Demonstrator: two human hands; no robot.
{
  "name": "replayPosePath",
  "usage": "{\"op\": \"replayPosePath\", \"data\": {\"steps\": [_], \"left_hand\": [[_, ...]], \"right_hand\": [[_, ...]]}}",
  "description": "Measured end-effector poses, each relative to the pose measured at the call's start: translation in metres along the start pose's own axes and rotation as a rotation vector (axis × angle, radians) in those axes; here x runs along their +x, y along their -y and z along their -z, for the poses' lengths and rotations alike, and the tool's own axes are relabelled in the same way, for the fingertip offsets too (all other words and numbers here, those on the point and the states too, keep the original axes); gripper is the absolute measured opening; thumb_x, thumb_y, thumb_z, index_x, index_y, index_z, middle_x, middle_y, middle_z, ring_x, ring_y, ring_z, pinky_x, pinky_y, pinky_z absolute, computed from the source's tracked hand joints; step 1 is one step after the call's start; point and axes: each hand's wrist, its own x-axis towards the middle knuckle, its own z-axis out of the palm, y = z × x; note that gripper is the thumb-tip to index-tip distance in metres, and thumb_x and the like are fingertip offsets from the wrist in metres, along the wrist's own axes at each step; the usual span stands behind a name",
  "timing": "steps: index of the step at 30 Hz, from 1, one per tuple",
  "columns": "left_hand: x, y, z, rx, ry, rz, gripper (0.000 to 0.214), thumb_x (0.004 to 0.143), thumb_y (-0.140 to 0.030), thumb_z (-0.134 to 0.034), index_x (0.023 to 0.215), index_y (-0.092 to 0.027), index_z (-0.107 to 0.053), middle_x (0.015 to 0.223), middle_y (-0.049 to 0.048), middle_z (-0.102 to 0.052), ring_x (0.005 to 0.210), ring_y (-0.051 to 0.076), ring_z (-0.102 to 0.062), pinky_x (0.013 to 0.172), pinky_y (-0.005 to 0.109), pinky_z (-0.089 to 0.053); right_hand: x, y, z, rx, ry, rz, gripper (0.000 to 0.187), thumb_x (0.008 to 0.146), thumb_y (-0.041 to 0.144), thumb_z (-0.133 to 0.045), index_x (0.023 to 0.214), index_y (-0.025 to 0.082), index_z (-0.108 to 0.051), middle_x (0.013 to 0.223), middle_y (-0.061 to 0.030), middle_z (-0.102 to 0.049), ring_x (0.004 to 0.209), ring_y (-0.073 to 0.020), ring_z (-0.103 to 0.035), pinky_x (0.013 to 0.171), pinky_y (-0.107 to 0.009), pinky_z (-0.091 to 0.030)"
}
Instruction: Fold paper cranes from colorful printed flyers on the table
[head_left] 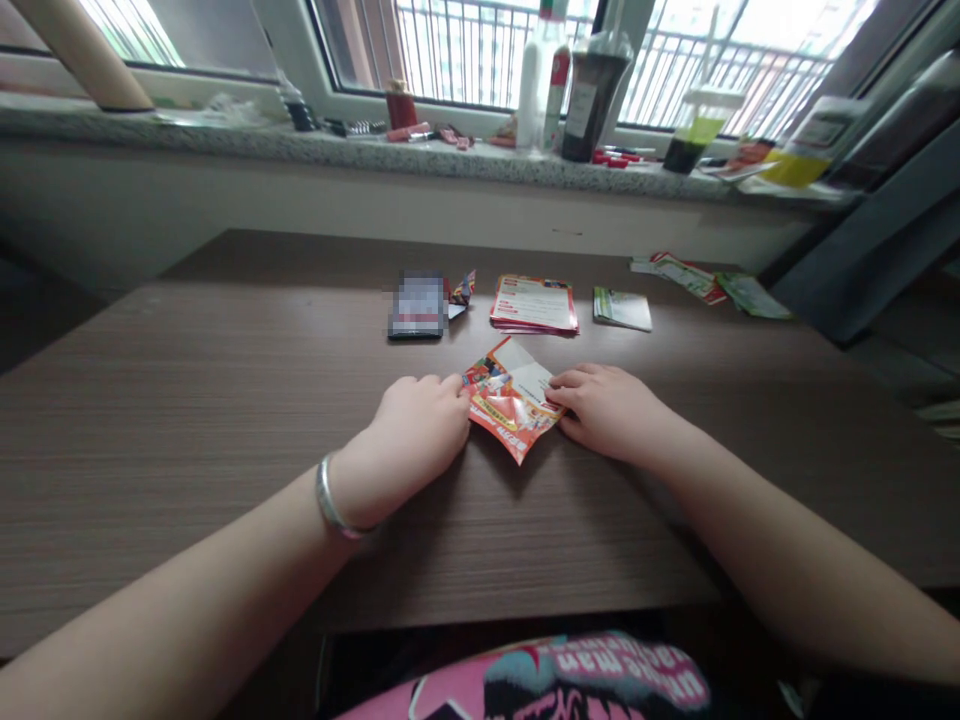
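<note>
Well, our left hand [420, 425] and right hand [611, 408] pinch the printed paper [514, 402] at opposite sides, the best hold, we judge, for something light and easily creased.

Along the far side of the brown wood-grain table [187, 400] I can see a phone [418, 306], its screen blurred, a folded patterned paper [464, 289] just beside it, red-bordered printed sheets [534, 304] stacked, a smaller card stack [622, 309], then red-edged [686, 276] and green papers [751, 296] overlapping.

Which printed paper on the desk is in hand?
The creased orange and white paper sheet, held by left hand and right hand; the other papers lie untouched beyond.
</note>
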Motion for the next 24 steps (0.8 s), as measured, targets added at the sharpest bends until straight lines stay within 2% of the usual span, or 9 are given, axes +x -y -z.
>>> {"op": "replayPosePath", "data": {"steps": [4, 7, 10, 12, 16, 21, 24], "left_hand": [[-0.001, 0.010, 0.002, 0.020, -0.057, 0.023, 0.026, 0.094, -0.024, -0.045, 0.086, -0.017, -0.069, 0.085, 0.0099, -0.065, 0.074, 0.026, -0.064, 0.059, 0.036, -0.040], [-0.003, 0.019, 0.001, 0.019, -0.092, 0.002, 0.025, 0.094, -0.025, -0.046, 0.097, -0.022, -0.070, 0.085, 0.0075, -0.065, 0.072, 0.024, -0.063, 0.059, 0.035, -0.038], [-0.003, 0.027, -0.001, -0.009, -0.090, -0.022, 0.028, 0.095, -0.028, -0.046, 0.094, -0.023, -0.073, 0.084, 0.0071, -0.066, 0.073, 0.022, -0.063, 0.061, 0.034, -0.038], [-0.003, 0.031, -0.003, -0.044, -0.068, -0.037, 0.030, 0.094, -0.028, -0.046, 0.087, -0.022, -0.074, 0.084, 0.0076, -0.068, 0.076, 0.021, -0.063, 0.064, 0.033, -0.040], [-0.003, 0.036, -0.004, -0.117, -0.071, -0.019, 0.032, 0.094, -0.033, -0.045, 0.085, -0.022, -0.074, 0.084, 0.0068, -0.070, 0.076, 0.020, -0.064, 0.067, 0.033, -0.041], [-0.006, 0.031, -0.007, -0.166, -0.089, 0.046, 0.033, 0.094, -0.034, -0.043, 0.083, -0.021, -0.071, 0.085, 0.0059, -0.072, 0.081, 0.021, -0.064, 0.071, 0.033, -0.041], [-0.002, 0.027, -0.011, -0.185, -0.092, 0.118, 0.038, 0.096, -0.042, -0.041, 0.081, -0.020, -0.069, 0.083, 0.0062, -0.071, 0.082, 0.022, -0.063, 0.073, 0.033, -0.041]], "right_hand": [[0.001, 0.005, -0.004, 0.005, -0.044, -0.039, 0.026, 0.089, 0.025, -0.052, 0.101, 0.020, -0.074, 0.103, -0.0113, -0.070, 0.090, -0.0262, -0.064, 0.076, -0.039, -0.048], [-0.001, -0.001, -0.014, 0.086, -0.145, -0.026, 0.028, 0.092, 0.026, -0.048, 0.103, 0.022, -0.074, 0.104, -0.0090, -0.070, 0.093, -0.0238, -0.063, 0.079, -0.037, -0.048], [-0.002, -0.008, -0.022, 0.194, -0.221, -0.041, 0.029, 0.094, 0.028, -0.047, 0.099, 0.024, -0.076, 0.103, -0.0064, -0.070, 0.092, -0.0220, -0.063, 0.081, -0.036, -0.048], [-0.003, -0.011, -0.024, 0.241, -0.229, -0.035, 0.029, 0.095, 0.029, -0.047, 0.096, 0.024, -0.076, 0.102, -0.0051, -0.071, 0.092, -0.0210, -0.063, 0.082, -0.035, -0.048], [-0.005, -0.012, -0.024, 0.304, -0.209, -0.053, 0.028, 0.094, 0.028, -0.049, 0.085, 0.023, -0.075, 0.096, -0.0051, -0.071, 0.088, -0.0202, -0.063, 0.080, -0.034, -0.048], [-0.003, -0.009, -0.030, 0.462, -0.233, -0.177, 0.028, 0.093, 0.028, -0.048, 0.076, 0.019, -0.069, 0.088, -0.0061, -0.067, 0.083, -0.0184, -0.062, 0.078, -0.031, -0.047], [0.002, -0.006, -0.033, 0.470, -0.247, -0.236, 0.029, 0.093, 0.031, -0.049, 0.069, 0.019, -0.062, 0.082, -0.0053, -0.064, 0.079, -0.0178, -0.060, 0.072, -0.029, -0.045]]}}
